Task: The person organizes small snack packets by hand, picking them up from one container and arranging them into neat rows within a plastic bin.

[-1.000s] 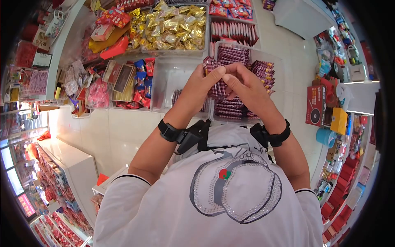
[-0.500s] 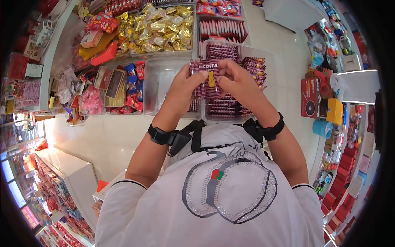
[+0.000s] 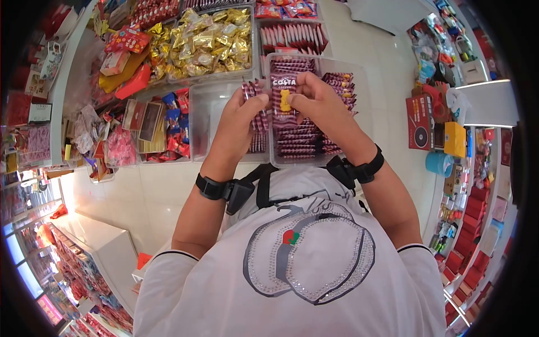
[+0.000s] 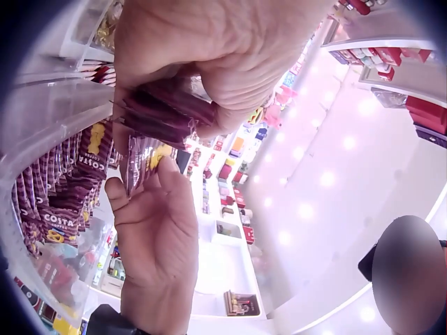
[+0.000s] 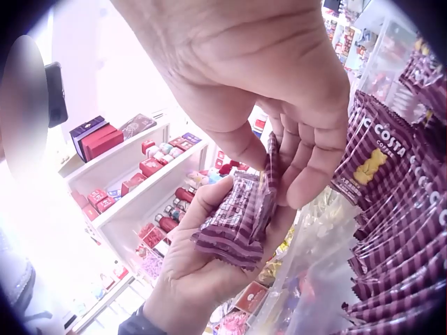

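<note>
My left hand holds a small stack of purple checked biscuit packets between thumb and fingers. Thumb and fingers of my right hand pinch a single Costa packet, its label and yellow bear facing up. Both hands are side by side over two clear plastic bins. Rows of the same packets stand in the right bin, beneath the right hand. The left bin has a few packets at its near right corner, partly hidden by the left hand.
Beyond are a bin of gold-wrapped sweets and a row of red-and-white packets. Left of the bins lie flat boxes and blue and red wrapped sweets. A white counter stands at lower left.
The hands first covered the packets together. One Costa packet then came face up and is now apart from the stack, in the right hand. The view has shifted, moving the bins leftward.
</note>
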### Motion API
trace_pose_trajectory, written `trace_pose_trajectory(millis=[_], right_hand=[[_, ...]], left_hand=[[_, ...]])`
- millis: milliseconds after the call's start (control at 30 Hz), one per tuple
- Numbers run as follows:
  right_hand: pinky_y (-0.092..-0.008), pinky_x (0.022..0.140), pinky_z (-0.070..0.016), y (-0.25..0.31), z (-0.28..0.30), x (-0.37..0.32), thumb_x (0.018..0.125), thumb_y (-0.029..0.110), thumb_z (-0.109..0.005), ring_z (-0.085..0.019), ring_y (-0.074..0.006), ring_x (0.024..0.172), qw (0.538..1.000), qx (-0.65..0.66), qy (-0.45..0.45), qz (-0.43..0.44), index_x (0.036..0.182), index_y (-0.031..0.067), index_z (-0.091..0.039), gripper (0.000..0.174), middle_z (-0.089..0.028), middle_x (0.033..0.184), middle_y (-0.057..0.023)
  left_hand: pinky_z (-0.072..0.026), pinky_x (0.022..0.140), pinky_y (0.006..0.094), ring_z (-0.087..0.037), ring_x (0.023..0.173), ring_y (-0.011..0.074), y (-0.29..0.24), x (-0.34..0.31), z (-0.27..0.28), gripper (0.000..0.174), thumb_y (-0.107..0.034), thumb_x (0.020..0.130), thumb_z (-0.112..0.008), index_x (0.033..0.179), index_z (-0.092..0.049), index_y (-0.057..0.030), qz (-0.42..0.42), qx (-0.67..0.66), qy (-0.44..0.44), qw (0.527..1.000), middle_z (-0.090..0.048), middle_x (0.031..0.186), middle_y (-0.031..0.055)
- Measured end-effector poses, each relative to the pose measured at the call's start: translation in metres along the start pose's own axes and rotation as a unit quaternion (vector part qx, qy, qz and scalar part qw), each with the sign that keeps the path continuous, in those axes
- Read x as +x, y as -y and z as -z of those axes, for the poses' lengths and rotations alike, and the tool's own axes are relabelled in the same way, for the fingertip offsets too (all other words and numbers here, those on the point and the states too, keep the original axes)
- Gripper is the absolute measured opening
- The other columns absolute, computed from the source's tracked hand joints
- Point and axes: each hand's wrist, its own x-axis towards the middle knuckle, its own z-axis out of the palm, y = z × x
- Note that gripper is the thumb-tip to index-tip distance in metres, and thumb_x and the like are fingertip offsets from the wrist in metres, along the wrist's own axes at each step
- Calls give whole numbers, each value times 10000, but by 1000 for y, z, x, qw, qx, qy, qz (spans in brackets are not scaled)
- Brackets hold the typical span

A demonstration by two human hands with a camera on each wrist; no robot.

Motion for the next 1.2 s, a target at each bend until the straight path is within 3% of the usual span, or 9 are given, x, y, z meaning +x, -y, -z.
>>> trace_pose_trajectory(millis=[233, 400, 700, 800, 900, 1000, 1200], right_hand=[[-232, 742, -486, -2, 9, -2, 958, 129, -608, -583, -64, 852, 1000, -8, -16, 20, 1292, -17, -562, 368, -643, 959, -21], [-230, 795, -482, 3, 16, -7, 961, 120, -593, -575, -58, 900, 998, -43, 40, 37, 1295, 0, -604, 355, -642, 1002, -2], [-248, 907, -495, 5, 13, -9, 949, 123, -626, -628, -97, 988, 999, -12, 32, 28, 1251, -16, -605, 332, -665, 1068, -37], [-253, 839, -543, 7, 12, -11, 977, 136, -611, -640, -93, 977, 998, -15, 35, 41, 1241, -13, -605, 304, -673, 1070, -43], [-260, 727, -589, 18, 9, -15, 1008, 155, -582, -661, -92, 935, 999, 30, 19, -31, 1230, -14, -604, 280, -679, 1072, -51], [-263, 644, -604, 15, 10, -15, 1027, 170, -555, -680, -100, 877, 999, 30, 12, -23, 1228, -19, -598, 279, -680, 1070, -66], [-256, 677, -609, 10, 11, -16, 1027, 154, -531, -694, -122, 844, 999, 36, 18, -28, 1221, -29, -600, 276, -679, 1065, -82]], left_hand=[[-573, 676, 309, -641, 813, 128, -2, 2, 12, 482, -148, 941, -692, 1360, -499, -7, 19, 54, -8, 998, -645, 1014, 59], [-549, 652, 287, -625, 761, 107, -4, 5, 5, 475, -137, 928, -719, 1346, -523, -23, -4, 85, -21, 996, -629, 950, 30], [-529, 666, 271, -626, 737, 116, -8, 6, 4, 497, -81, 903, -684, 1354, -491, -1, 18, 136, 6, 991, -647, 928, 52], [-530, 661, 273, -626, 733, 119, -6, 5, 4, 492, -77, 904, -677, 1352, -489, 0, 14, 138, 3, 990, -650, 927, 58], [-533, 656, 274, -629, 736, 123, -5, 5, 5, 472, -76, 913, -668, 1344, -490, -2, -1, 124, -6, 992, -646, 915, 58], [-537, 651, 276, -629, 738, 127, -2, 7, 9, 454, -76, 923, -660, 1338, -489, -3, -25, 100, -20, 995, -637, 901, 58], [-544, 651, 276, -626, 738, 129, -3, 7, 12, 456, -78, 931, -654, 1345, -478, -1, -39, 111, -30, 993, -625, 901, 61]])
